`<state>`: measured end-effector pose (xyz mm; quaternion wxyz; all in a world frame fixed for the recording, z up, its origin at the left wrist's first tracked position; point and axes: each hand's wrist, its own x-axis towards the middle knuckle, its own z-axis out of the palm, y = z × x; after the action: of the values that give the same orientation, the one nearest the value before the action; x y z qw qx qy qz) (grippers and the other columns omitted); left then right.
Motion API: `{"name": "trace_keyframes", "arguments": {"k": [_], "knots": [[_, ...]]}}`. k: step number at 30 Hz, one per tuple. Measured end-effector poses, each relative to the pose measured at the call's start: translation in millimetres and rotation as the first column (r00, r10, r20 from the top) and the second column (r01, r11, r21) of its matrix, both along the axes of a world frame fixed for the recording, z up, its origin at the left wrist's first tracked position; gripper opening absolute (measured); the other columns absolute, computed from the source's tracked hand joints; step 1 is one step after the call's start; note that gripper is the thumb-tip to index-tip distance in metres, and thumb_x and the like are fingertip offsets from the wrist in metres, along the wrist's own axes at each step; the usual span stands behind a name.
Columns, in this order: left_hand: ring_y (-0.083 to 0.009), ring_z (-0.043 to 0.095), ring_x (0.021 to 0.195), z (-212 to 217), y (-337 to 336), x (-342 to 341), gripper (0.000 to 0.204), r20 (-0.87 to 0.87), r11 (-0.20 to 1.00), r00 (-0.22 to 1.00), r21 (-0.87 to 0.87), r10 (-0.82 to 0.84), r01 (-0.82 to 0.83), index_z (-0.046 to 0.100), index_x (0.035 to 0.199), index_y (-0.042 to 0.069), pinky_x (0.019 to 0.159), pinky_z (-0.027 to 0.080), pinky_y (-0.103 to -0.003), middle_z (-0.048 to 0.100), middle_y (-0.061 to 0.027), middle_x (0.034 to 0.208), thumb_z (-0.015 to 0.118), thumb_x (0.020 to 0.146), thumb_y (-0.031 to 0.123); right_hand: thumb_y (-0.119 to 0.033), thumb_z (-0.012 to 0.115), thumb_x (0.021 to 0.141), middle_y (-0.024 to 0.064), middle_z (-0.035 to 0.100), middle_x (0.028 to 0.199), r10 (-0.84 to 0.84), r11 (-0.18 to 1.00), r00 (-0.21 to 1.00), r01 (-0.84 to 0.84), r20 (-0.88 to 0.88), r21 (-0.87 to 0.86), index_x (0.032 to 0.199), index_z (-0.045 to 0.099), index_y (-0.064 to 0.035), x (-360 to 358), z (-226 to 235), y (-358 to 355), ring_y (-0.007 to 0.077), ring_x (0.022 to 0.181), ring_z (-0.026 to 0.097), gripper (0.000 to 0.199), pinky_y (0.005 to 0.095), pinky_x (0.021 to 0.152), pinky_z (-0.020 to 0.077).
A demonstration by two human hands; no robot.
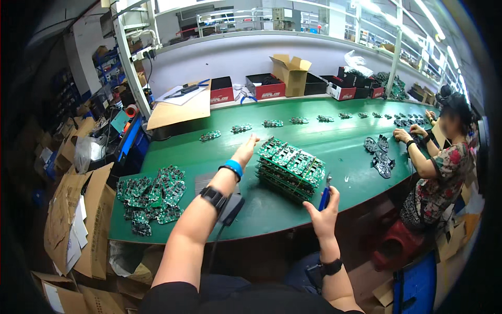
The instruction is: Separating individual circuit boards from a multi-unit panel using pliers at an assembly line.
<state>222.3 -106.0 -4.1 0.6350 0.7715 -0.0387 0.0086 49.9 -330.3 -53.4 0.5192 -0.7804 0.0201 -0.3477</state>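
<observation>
A stack of green circuit board panels [290, 162] stands on the green bench in front of me, its top board covered with small parts. My left hand [246, 152] is open at the stack's left side, fingers stretched out; whether it touches the boards I cannot tell. Beside the stack's near right corner, my right hand [325, 217] holds blue-handled cutters [324, 196], jaws pointing up and away from me. The thumb of that hand reaches close to the lower boards. Left of my left forearm lies a loose heap of separate green circuit boards [151, 196].
Single boards [273, 123] form a row along the far side of the green bench [219, 157]. Open boxes [266, 86] line the wall. At right, a co-worker [444, 146] handles parts near black plastic shells [380, 157]. A dark device [231, 210] with a cable sits by my left forearm.
</observation>
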Motion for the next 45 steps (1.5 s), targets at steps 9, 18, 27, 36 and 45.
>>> {"name": "trace_keyframes", "arguments": {"k": [9, 18, 27, 36, 45], "knots": [[-0.0155, 0.047, 0.095, 0, 7, -32, 0.068, -0.341, 0.955, 0.908, -0.248, -0.242, 0.162, 0.031, 0.135, 0.022, 0.075, 0.04, -0.037, 0.046, -0.0005, 0.116, 0.061, 0.075, 0.035, -0.001, 0.076, 0.057, 0.0165, 0.054, 0.101, 0.133, 0.951, 0.985, -0.096, 0.107, -0.294, 0.113, 0.046, -0.0014, 55, 11, -37, 0.0332, 0.092, 0.054, 0.063, 0.0379, 0.081, 0.0436], [-0.0158, 0.043, 0.1, -13, 15, -122, 0.041, -0.108, 0.98, 0.989, -0.159, 0.103, -0.12, 0.041, 0.118, 0.017, 0.081, 0.038, -0.036, 0.046, -0.005, 0.109, 0.053, 0.086, 0.039, -0.011, 0.073, 0.073, 0.0073, 0.056, 0.085, 0.016, 0.999, 1.0, -0.015, -0.026, 0.048, 0.108, 0.048, -0.0005, 107, 37, -45, 0.0155, 0.074, 0.054, 0.044, 0.028, 0.071, 0.0455], [-0.0157, 0.052, 0.11, 10, -13, -84, 0.054, -0.356, 0.805, 0.82, -0.559, -0.449, 0.198, 0.048, 0.128, 0.01, 0.097, 0.037, -0.032, 0.058, -0.005, 0.119, 0.034, 0.094, 0.049, -0.023, 0.065, 0.084, -0.0019, 0.049, 0.086, 0.472, 0.774, 0.859, -0.297, -0.197, 0.56, 0.104, 0.046, -0.0073, 62, 24, 14, 0.007, 0.078, 0.049, 0.031, 0.0235, 0.066, 0.044], [-0.0288, 0.008, 0.137, -39, -79, -89, 0.094, -0.275, 0.73, 0.798, -0.626, -0.536, 0.274, -0.015, 0.143, 0.019, 0.104, 0.011, -0.057, 0.008, -0.0104, 0.15, 0.045, 0.084, 0.061, -0.014, 0.067, 0.079, -0.0014, 0.053, 0.088, 0.5, 0.846, 0.852, -0.443, -0.155, 0.297, 0.101, 0.051, -0.0049, 152, 32, -68, 0.0083, 0.079, 0.05, 0.029, 0.023, 0.07, 0.0405], [-0.0205, 0.048, 0.109, -25, -14, 19, 0.046, 0.149, 0.988, 0.987, -0.152, 0.054, -0.032, 0.043, 0.123, 0.0, 0.094, 0.038, -0.031, 0.052, -0.0129, 0.118, 0.059, 0.087, 0.025, -0.022, 0.063, 0.078, 0.0102, 0.06, 0.101, 0.779, 0.551, 0.628, -0.677, -0.008, 0.488, 0.118, 0.047, -0.0003, 31, 71, -20, 0.02, 0.091, 0.06, 0.049, 0.0321, 0.08, 0.0461]]}}
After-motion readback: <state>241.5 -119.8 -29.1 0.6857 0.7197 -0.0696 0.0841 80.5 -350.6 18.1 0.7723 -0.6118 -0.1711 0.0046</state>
